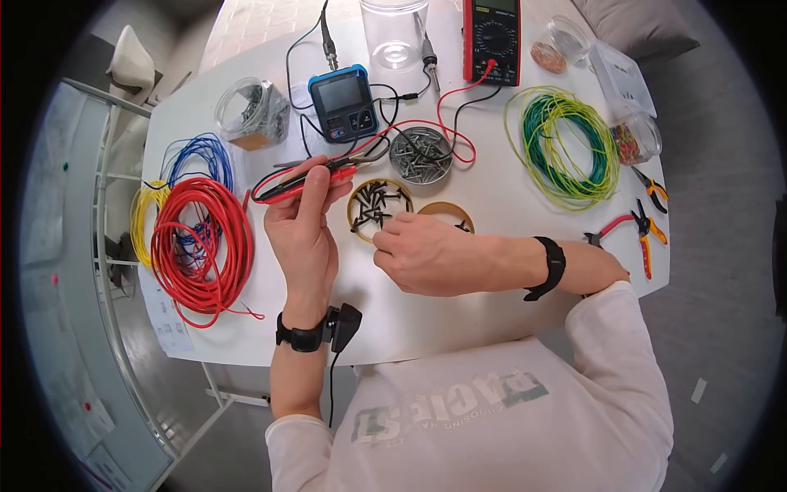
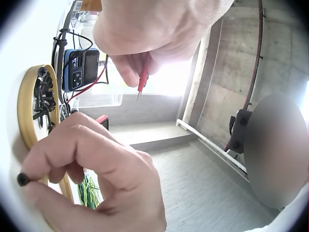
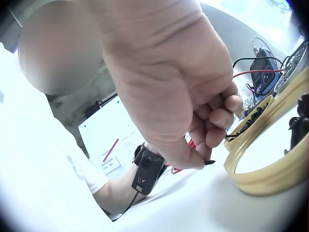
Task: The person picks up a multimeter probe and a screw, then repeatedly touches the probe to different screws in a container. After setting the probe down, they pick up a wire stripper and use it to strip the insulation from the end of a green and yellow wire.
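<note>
My left hand (image 1: 305, 225) is raised over the table, gripping a red test probe (image 2: 143, 79) and a black test probe (image 1: 285, 190) between thumb and fingers. Lower and to the right, my right hand (image 1: 447, 258) pinches a black screw between thumb and forefinger. In the left wrist view the screw head (image 2: 22, 179) shows at the fingertips; its pointed tip (image 3: 209, 162) pokes out in the right wrist view. Just beyond the right hand lies a yellow round lid (image 2: 25, 111) holding several black screws. A second yellow lid (image 3: 256, 187), partly hidden by that hand in the head view, contains a few.
A tin of silver screws (image 1: 420, 156), a blue handheld tester (image 1: 343, 102) and a red multimeter (image 1: 493, 41) stand behind, their leads crossing the table. Red wire (image 1: 201, 246) is coiled left, green wire (image 1: 566, 148) right. Pliers (image 1: 643, 234) lie at the right edge.
</note>
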`<state>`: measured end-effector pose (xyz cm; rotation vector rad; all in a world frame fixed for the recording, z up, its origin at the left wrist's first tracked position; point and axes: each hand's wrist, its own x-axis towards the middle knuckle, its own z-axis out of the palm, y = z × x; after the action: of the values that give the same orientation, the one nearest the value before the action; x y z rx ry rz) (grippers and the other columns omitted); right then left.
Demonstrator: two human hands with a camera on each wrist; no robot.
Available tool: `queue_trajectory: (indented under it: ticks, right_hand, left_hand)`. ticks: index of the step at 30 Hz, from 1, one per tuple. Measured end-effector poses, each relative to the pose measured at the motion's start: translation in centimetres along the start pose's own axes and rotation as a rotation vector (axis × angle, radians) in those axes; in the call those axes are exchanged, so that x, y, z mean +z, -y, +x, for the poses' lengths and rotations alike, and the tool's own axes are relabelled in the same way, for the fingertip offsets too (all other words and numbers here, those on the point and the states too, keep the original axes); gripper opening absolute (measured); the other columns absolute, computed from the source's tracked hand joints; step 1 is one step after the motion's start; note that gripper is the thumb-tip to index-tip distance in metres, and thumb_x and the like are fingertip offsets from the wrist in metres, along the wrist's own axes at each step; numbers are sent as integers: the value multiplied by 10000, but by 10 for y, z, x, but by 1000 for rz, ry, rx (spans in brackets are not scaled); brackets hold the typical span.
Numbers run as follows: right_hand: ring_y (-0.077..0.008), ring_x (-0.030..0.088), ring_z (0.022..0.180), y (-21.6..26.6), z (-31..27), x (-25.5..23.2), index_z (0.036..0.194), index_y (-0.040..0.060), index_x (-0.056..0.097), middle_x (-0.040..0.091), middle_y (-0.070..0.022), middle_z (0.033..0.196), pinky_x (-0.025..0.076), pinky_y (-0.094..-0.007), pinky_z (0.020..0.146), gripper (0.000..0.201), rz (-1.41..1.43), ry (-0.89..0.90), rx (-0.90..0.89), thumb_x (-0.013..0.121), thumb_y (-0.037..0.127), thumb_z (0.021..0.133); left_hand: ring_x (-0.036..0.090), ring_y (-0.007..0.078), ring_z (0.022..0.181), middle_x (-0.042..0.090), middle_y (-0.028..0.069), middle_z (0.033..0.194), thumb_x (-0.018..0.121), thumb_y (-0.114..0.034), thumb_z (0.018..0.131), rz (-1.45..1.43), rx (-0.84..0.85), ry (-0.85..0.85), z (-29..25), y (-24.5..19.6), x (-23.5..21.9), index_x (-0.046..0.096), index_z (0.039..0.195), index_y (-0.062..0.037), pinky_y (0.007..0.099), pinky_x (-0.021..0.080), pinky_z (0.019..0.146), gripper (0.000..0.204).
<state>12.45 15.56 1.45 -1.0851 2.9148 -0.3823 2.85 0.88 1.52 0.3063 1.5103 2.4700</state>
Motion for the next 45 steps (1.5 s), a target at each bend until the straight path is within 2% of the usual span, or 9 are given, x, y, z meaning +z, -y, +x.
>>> queue_trajectory:
  ticks: [4, 10, 15, 27, 31, 34, 37, 40, 45]
  right_hand:
    - [-249, 591, 807, -13, 1, -19, 805, 12, 583, 577, -96, 804, 471, -354, 749, 83, 114, -267, 104, 601, 54, 736]
    - [-243, 586, 795, -36, -26, -44, 854, 55, 589, 555, -66, 806, 479, -358, 728, 96, 69, -234, 251, 650, 126, 834]
    - [-261, 606, 819, -31, -42, -49, 832, 42, 587, 580, -84, 822, 495, -365, 713, 148, 71, 257, 322, 678, 157, 811]
    - [-254, 628, 835, -19, -42, -21, 867, -4, 555, 599, -103, 852, 520, -368, 663, 203, 36, 322, 329, 662, 148, 787]
    - [-298, 645, 706, -22, -43, -15, 827, -8, 558, 612, -130, 826, 515, -375, 614, 116, 128, 29, 285, 616, 61, 755]
    - [-249, 647, 697, -31, -39, -30, 901, 1, 563, 620, -112, 808, 509, -338, 620, 112, 405, -44, 339, 589, 51, 804]
    - [-81, 621, 733, -45, -30, -40, 1039, 13, 576, 662, -44, 833, 513, -246, 651, 136, 1132, -126, 580, 556, 80, 922]
    - [-91, 631, 766, -52, -14, -37, 1102, 4, 603, 668, -48, 876, 530, -241, 679, 187, 1452, -336, 573, 530, 79, 947]
    - [-116, 641, 905, -62, 1, -32, 1148, -18, 613, 660, -74, 989, 560, -267, 800, 232, 1617, -417, 488, 533, 78, 953]
  left_hand:
    - [687, 200, 816, 678, 121, 963, 621, -70, 918, 0, 12, -23, 0, -1, 0, 639, 1072, 59, 293, 577, 762, 202]
    - [685, 192, 812, 678, 113, 959, 618, -67, 919, -4, 8, -19, -1, -2, 1, 644, 1072, 53, 297, 577, 762, 197]
    - [686, 199, 819, 680, 116, 965, 620, -69, 918, 0, 6, -4, -1, -2, 0, 643, 1077, 52, 303, 577, 765, 202]
    - [690, 216, 846, 679, 128, 956, 627, -77, 915, 8, -25, 7, -1, 0, 0, 636, 1087, 66, 307, 573, 777, 224]
    - [689, 218, 851, 678, 129, 957, 626, -75, 915, -4, -26, 0, -1, 1, 0, 634, 1093, 67, 307, 571, 780, 228]
    - [689, 219, 853, 678, 132, 958, 627, -74, 914, 0, -36, -10, -1, 1, 0, 633, 1092, 67, 306, 571, 782, 227]
    - [689, 219, 857, 678, 136, 964, 623, -76, 917, -15, -49, 4, -2, 2, 1, 629, 1091, 67, 306, 570, 784, 226]
    - [690, 223, 861, 678, 140, 971, 617, -78, 920, -4, -51, 18, -3, 2, 2, 625, 1090, 69, 312, 571, 787, 225]
    - [691, 234, 876, 678, 155, 989, 608, -79, 925, 16, -62, 44, -3, 3, 4, 621, 1091, 64, 315, 569, 796, 219]
